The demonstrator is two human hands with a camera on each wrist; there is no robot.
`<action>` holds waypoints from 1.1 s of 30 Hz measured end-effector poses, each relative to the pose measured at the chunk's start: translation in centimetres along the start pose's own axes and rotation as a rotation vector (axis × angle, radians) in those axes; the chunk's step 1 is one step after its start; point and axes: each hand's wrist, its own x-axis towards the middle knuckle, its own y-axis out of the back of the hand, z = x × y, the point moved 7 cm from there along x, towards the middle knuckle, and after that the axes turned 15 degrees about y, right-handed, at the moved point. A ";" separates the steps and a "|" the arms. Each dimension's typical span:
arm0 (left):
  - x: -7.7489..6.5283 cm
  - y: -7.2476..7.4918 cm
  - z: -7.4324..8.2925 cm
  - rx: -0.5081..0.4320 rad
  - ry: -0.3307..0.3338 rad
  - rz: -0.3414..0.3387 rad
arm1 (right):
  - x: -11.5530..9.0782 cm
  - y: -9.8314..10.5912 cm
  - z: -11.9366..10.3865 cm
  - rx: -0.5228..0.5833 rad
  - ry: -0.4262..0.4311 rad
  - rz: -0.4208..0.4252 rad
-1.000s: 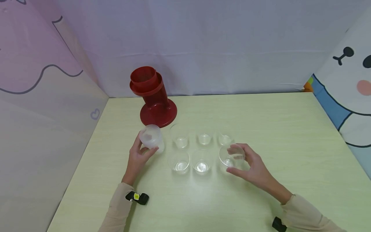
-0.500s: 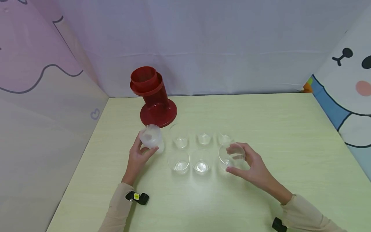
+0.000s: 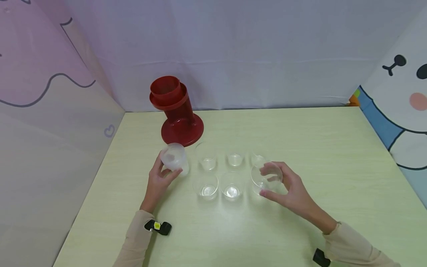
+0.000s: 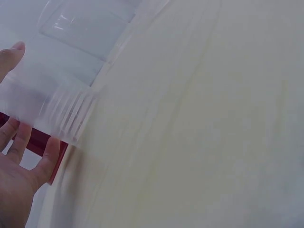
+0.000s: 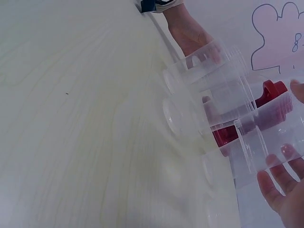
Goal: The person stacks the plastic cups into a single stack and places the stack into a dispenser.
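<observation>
Presently, a clear cup is held between the thumb and curled fingers of the right hand; whether the table is touched by its base cannot be told. A stack of cups is gripped likewise by the left hand, just in front of the red stand. The neighbouring cup could be toppled by a sideways swing. Compared with half a second ago, the right hand is shifted slightly farther forward; the left is unmoved.

Booth with cartoon-print cloth walls
</observation>
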 end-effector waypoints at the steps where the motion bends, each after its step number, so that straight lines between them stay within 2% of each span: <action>1: 0.0 0.0 0.0 0.001 0.000 0.001 | 0.1 0.0 -0.1 -0.002 0.001 0.001; 9: 0.0 0.0 -0.1 0.011 0.003 0.004 | 0.9 -0.2 -1.1 0.005 0.038 -0.003; 24: 0.1 0.1 -0.3 -0.006 0.008 0.010 | 2.3 -0.5 -1.8 0.040 0.040 -0.013; 33: 0.1 0.1 -0.2 0.020 0.007 0.008 | 2.9 -0.9 -2.3 0.030 0.065 -0.025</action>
